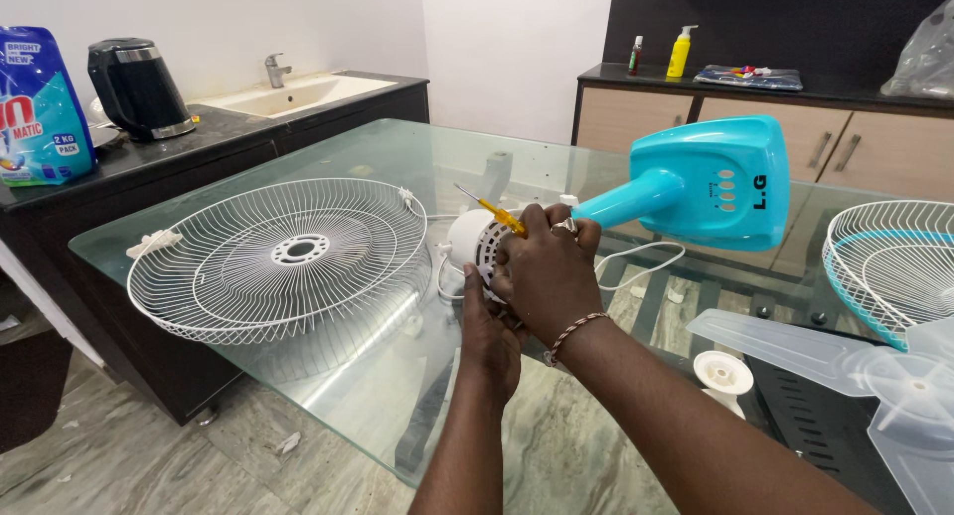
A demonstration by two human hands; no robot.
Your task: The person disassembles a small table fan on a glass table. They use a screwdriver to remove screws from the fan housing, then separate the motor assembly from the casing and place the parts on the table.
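While both hands work at it, the scene reads:
Motor housing: white fan motor housing (475, 242), lying on its side on the glass worktop (397, 396), front face toward the left, joined to the turquoise neck behind it.
Right hand: right hand (549, 266) wrapped over the housing, fingers closed on a yellow-handled screwdriver (497, 213), tip pointing up-left.
Left hand: left hand (489, 326) under the housing, fingers curled against its lower front, gripping it.
Fan base: turquoise fan base (715, 182) tipped on its side, just right of the hands.
Cord: white cord (646, 261) looped on the glass near the base.
Rear guard: white wire guard (283, 257) flat on the worktop, left of the housing.
2nd guard: wire guard with turquoise rim (894, 261) at right edge.
Blade: clear fan blade (894, 376) below it.
Nut: white round plastic piece (723, 374) near the blade.
Counter: black kettle (134, 87), sink (298, 92).
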